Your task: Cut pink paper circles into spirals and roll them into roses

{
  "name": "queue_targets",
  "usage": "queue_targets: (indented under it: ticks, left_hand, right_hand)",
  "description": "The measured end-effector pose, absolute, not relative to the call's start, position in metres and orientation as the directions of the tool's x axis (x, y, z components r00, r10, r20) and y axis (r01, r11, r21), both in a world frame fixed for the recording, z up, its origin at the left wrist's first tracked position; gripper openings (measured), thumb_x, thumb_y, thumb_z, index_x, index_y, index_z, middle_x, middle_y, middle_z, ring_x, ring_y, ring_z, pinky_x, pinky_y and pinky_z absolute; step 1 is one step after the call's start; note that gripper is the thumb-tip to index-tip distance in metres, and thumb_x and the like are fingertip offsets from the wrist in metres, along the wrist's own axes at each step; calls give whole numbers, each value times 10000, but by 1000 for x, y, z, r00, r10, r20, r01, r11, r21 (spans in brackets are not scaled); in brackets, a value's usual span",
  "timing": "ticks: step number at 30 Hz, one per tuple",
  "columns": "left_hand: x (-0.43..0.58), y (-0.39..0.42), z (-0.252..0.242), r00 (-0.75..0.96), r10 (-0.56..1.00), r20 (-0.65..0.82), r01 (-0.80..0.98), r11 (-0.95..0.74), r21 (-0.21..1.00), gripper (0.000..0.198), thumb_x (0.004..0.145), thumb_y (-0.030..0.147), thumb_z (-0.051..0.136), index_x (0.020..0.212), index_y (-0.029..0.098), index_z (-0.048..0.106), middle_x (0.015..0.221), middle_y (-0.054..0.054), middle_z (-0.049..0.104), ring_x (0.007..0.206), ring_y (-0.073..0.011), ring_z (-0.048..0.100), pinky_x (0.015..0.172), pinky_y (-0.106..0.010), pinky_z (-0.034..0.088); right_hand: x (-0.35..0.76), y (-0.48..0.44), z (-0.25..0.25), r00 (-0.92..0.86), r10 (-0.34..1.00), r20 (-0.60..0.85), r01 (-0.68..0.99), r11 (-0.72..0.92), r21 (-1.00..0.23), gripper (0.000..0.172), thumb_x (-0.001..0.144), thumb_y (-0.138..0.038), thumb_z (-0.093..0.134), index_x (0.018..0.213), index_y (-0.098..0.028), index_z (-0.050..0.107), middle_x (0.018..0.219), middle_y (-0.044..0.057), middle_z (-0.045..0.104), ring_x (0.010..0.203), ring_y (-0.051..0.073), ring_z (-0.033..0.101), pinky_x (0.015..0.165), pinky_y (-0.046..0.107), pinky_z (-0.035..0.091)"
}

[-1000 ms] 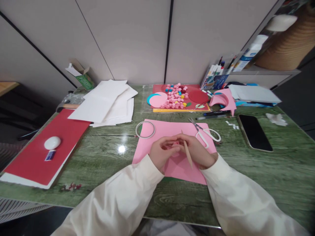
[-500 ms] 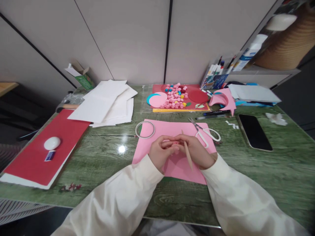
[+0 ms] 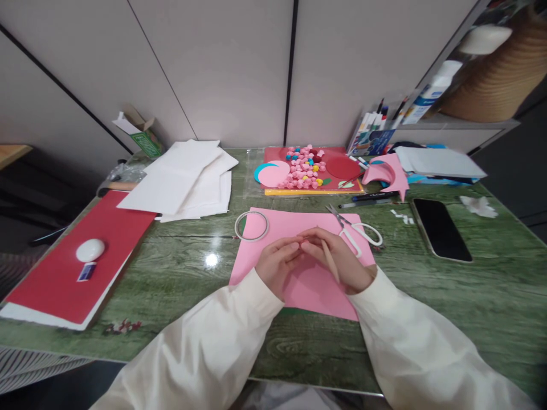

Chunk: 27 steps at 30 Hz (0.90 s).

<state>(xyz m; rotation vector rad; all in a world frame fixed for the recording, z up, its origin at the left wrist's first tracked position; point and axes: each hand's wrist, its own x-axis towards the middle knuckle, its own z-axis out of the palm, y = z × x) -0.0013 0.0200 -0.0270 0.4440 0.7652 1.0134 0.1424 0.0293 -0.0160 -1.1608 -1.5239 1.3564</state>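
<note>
Over the sheet of pink paper, my left hand is closed in a pinch. Between its fingertips and those of my right hand shows a bit of a small pink paper piece, mostly hidden by the fingers. A pale, pointed wooden stick is tucked in my right hand and slants down across it. White-handled scissors lie partly on the pink sheet, just beyond my right hand. A pale ring rests over the sheet's far left corner.
Many small pink, blue and yellow paper balls lie on a red pack at the back. White sheets and red paper are on the left. A phone and pens lie to the right.
My fingertips have drawn closer together and now cover most of the pink piece. The stick in my right hand has tilted, with its lower end shifted slightly up and right.
</note>
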Motion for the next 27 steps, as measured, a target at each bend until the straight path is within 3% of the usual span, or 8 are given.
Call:
queue_targets:
  ticks: [6, 13, 19, 27]
  left_hand:
    - [-1, 22, -29, 317, 895, -313, -585, 444, 679, 206, 643, 145, 652, 848, 121, 653, 814, -66, 655, 786, -137, 588, 745, -272, 417]
    - [-3, 24, -33, 258, 912, -320, -349, 396, 849, 272, 627, 212, 677, 880, 126, 632, 767, -59, 654, 659, -117, 572, 616, -255, 411]
    - [-1, 23, -32, 212, 935, -284, -328, 342, 881, 242, 642, 200, 657, 859, 139, 569, 700, -30, 626, 608, -101, 562, 573, -235, 423]
    - [3, 15, -31, 74, 989, -130, -199, 142, 970, 176, 689, 157, 592, 854, 157, 531, 768, -30, 603, 748, -129, 583, 690, -256, 456]
  right_hand:
    - [146, 31, -11, -222, 975, 16, 180, 57, -982, 214, 819, -361, 465, 893, -184, 558, 821, 33, 602, 756, 147, 564, 665, 263, 457]
    - [146, 32, -17, -296, 954, -53, 109, -21, -994, 200, 787, -335, 525, 924, -190, 545, 811, 29, 605, 746, 148, 574, 655, 271, 462]
    - [145, 32, -22, -307, 951, -44, 75, -22, -997, 252, 732, -320, 592, 952, -200, 565, 910, 56, 625, 825, 182, 602, 724, 322, 489]
    - [141, 26, -22, -301, 951, 72, 205, 138, -969, 252, 782, -304, 546, 1023, -230, 562, 988, 55, 633, 914, 199, 597, 812, 361, 482]
